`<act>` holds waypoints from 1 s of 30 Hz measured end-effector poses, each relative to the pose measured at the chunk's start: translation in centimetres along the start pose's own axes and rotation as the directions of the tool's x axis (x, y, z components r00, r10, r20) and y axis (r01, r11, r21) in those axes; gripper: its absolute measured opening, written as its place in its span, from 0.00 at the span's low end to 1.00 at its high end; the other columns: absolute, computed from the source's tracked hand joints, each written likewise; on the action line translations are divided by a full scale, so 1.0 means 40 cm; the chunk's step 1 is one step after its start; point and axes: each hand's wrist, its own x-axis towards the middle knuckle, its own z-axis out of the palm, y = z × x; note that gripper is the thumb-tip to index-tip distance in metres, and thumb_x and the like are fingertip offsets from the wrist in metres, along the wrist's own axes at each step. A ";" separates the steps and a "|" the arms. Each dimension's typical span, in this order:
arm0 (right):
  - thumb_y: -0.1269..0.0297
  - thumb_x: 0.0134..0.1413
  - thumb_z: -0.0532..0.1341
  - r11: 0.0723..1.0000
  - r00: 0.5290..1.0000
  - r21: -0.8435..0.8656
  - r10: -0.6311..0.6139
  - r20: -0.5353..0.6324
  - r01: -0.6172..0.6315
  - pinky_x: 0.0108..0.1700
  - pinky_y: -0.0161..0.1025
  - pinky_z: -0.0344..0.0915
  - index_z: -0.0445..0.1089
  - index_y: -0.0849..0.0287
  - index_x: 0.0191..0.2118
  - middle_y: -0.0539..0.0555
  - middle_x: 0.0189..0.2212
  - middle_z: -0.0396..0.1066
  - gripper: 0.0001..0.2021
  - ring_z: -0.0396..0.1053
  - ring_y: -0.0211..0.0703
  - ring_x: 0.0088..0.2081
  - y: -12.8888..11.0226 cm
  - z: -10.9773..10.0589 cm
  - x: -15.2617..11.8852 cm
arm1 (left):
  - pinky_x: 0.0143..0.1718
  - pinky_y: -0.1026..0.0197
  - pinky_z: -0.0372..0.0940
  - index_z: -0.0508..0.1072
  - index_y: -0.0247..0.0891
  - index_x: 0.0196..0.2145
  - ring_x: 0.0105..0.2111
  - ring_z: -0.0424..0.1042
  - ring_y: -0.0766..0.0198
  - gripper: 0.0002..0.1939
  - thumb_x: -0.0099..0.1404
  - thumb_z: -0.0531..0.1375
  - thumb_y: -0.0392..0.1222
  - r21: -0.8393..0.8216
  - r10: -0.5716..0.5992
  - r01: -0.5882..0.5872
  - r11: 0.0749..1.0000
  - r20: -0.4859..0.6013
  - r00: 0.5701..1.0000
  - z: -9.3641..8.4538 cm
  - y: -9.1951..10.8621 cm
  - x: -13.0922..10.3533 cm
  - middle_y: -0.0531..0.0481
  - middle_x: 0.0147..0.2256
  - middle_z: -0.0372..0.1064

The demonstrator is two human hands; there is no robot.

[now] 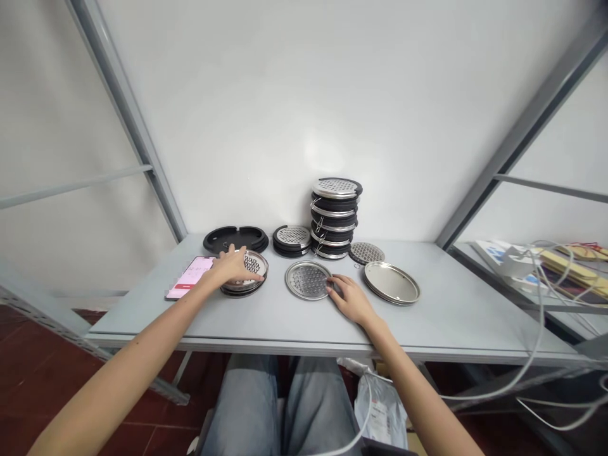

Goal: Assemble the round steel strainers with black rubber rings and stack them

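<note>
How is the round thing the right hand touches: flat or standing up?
Flat: the metal disc rests on the table, its patterned face showing from above.

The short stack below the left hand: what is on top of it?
On top is a perforated metal disc. The left hand covers its left part, so what lies there cannot be seen.

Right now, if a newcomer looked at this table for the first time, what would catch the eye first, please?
Probably the tall stack of black and silver discs, standing at the back of the table, near the wall. Next, perhaps, the phone with its pink screen, lying at the left. In front of the stack, the right hand at the edge of a round perforated plate also draws attention.
</note>
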 end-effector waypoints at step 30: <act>0.64 0.61 0.54 0.910 0.881 0.389 0.061 -0.469 0.144 0.58 0.51 0.65 0.74 0.57 0.47 0.56 0.50 0.74 0.15 0.71 0.51 0.52 -0.062 -0.070 0.081 | 0.64 0.51 0.50 0.57 0.32 0.63 0.63 0.55 0.56 0.29 0.73 0.43 0.52 -0.479 0.451 -0.693 0.540 -0.530 0.718 0.126 0.211 -0.044 0.41 0.63 0.56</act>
